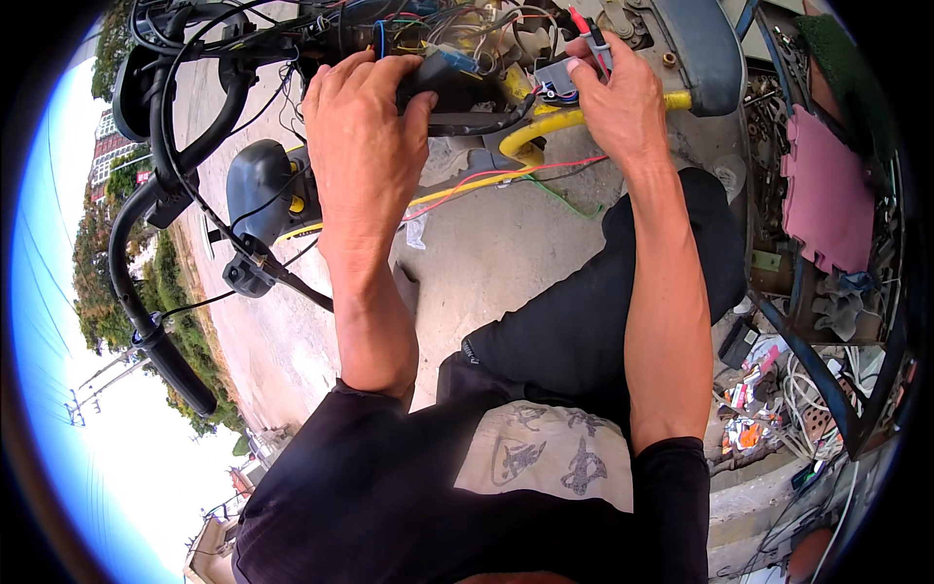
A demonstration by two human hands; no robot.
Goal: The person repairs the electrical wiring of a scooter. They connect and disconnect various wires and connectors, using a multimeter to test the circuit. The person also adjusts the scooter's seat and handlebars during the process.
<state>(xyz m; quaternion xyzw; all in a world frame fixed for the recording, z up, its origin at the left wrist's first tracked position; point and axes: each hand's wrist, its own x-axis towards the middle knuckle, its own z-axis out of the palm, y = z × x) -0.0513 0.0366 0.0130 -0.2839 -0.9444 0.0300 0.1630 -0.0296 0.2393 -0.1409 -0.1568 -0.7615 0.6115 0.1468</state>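
My left hand curls over the wiring of an electric scooter, fingers bent around a dark piece with a blue end; what exactly it grips is partly hidden. My right hand holds red and black meter probes together with a grey connector block with thin wires. Loose coloured wires run above both hands, and a red wire and a green wire dangle below the yellow frame.
Black handlebars and a mirror-like dark housing are at left. A dark seat-like part is top right. A metal rack holds a pink foam mat and clutter. My legs are on concrete. Trees and buildings show beyond.
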